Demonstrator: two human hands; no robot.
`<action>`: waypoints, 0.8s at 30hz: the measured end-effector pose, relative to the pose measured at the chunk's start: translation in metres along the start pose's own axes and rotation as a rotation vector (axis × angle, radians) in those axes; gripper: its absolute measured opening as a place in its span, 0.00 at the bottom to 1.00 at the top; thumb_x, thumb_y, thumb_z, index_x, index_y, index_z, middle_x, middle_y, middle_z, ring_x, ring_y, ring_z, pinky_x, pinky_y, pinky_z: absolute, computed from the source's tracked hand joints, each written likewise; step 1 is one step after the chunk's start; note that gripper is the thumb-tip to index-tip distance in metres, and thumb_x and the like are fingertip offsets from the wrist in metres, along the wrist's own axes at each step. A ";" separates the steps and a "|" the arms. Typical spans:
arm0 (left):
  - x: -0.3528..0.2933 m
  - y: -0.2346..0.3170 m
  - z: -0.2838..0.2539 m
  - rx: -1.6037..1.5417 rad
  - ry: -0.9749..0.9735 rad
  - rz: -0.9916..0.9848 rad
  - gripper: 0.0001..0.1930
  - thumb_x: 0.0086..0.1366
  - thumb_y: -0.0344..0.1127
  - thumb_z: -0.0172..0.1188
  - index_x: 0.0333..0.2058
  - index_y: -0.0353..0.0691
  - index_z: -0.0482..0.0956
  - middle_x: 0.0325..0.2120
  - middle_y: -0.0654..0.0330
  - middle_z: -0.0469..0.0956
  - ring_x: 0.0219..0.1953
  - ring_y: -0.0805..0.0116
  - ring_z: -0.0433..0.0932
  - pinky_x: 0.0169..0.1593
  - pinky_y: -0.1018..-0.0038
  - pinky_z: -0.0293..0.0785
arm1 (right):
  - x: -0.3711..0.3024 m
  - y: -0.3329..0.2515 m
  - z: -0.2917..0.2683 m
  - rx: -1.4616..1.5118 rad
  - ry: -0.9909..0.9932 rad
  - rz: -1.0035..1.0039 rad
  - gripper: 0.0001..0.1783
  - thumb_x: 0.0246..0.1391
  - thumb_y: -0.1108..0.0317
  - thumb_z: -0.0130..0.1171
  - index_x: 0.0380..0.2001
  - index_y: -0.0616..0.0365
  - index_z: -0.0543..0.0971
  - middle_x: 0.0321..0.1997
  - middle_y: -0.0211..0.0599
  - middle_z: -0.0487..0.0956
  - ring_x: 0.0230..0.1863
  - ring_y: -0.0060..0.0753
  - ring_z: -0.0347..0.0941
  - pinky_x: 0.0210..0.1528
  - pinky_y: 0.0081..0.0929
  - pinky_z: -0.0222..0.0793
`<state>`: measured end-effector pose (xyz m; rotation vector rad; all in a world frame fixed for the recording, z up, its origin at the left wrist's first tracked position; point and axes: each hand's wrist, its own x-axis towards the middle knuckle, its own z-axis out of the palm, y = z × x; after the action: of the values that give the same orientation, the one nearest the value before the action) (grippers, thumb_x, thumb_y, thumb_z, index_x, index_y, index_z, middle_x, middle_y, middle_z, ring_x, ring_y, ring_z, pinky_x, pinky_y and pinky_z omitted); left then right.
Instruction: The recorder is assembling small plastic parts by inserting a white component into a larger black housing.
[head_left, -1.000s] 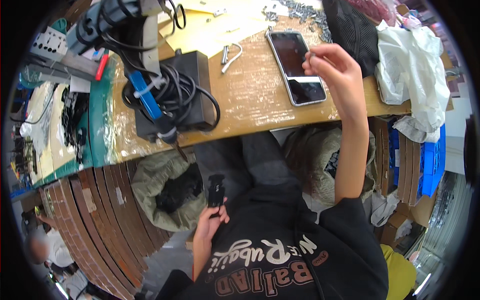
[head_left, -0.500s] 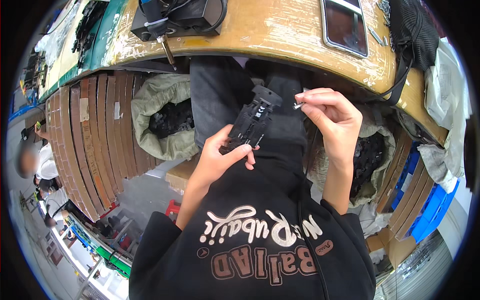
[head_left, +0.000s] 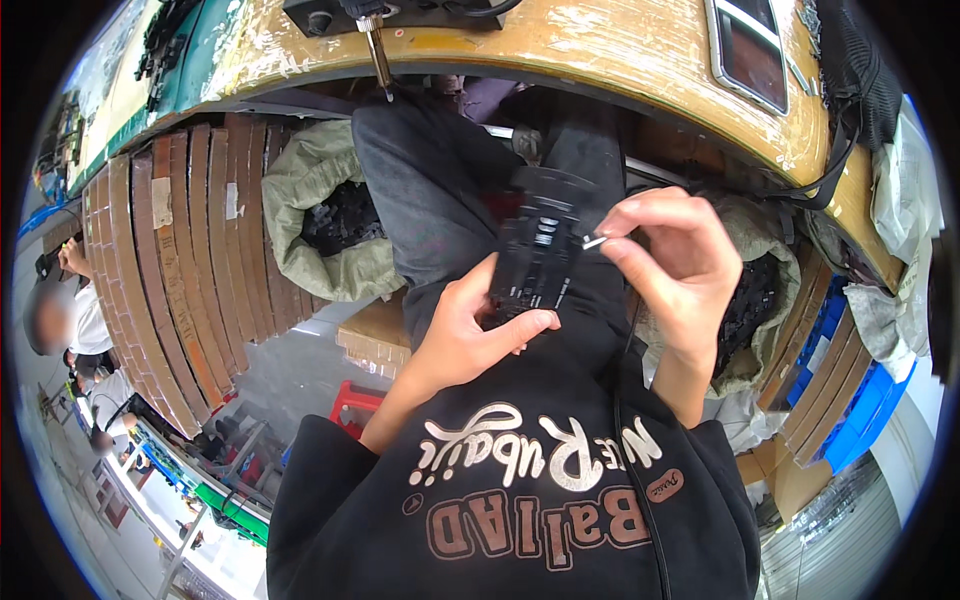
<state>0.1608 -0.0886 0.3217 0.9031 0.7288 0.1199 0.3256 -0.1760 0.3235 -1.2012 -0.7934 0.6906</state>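
A worn wooden bench curves above a grey floor. Two sacks hold black parts. The left hand grips a black device; the right hand pinches a small metal piece.

Right hand is coming off the phone on the worktop and dropping to the lap, now pinching a small metal piece against the black part. Left hand is raising that part higher, gripping its lower end. View is tilting down, worktop sliding to top edge.
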 end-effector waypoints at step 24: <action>0.006 0.017 -0.022 0.763 -0.118 0.278 0.10 0.50 0.26 0.58 0.32 0.32 0.70 0.20 0.55 0.71 0.21 0.64 0.72 0.26 0.76 0.66 | 0.031 -0.005 0.004 -0.367 -0.101 0.041 0.20 0.36 0.85 0.55 0.37 0.61 0.72 0.25 0.33 0.73 0.28 0.21 0.71 0.35 0.16 0.67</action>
<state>0.1550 -0.0610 0.3227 1.7258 0.5310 0.0287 0.3399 -0.1498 0.3339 -1.5256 -1.0126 0.6605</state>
